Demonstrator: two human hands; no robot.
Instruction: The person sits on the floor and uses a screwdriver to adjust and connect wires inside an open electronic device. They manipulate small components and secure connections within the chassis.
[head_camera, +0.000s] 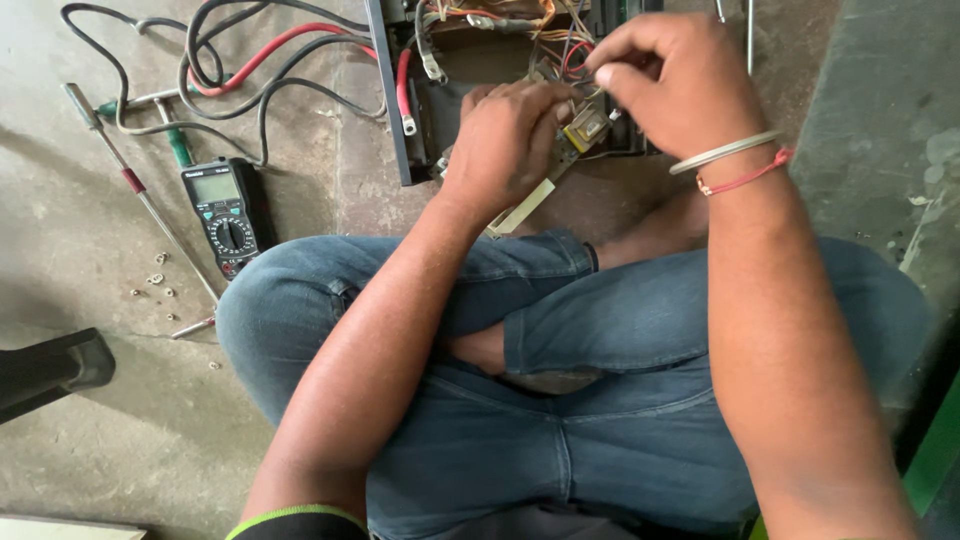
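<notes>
Circuit board (575, 140) half hidden by left hand (505, 145), right hand (675, 85) fingers pinching wires (590, 88)

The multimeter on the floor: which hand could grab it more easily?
Probably the left hand. The multimeter lies on the person's left side, beside the left knee. The right hand is farther off, pinching thin wires at the open device.

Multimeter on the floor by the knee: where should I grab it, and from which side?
Probably best grip the multimeter across its long edges near the middle, coming from above. It lies flat, face up, sides exposed. Its upper end sits near the tangled leads, and a thin rod lies along its left, so keep fingers short of those.
</notes>
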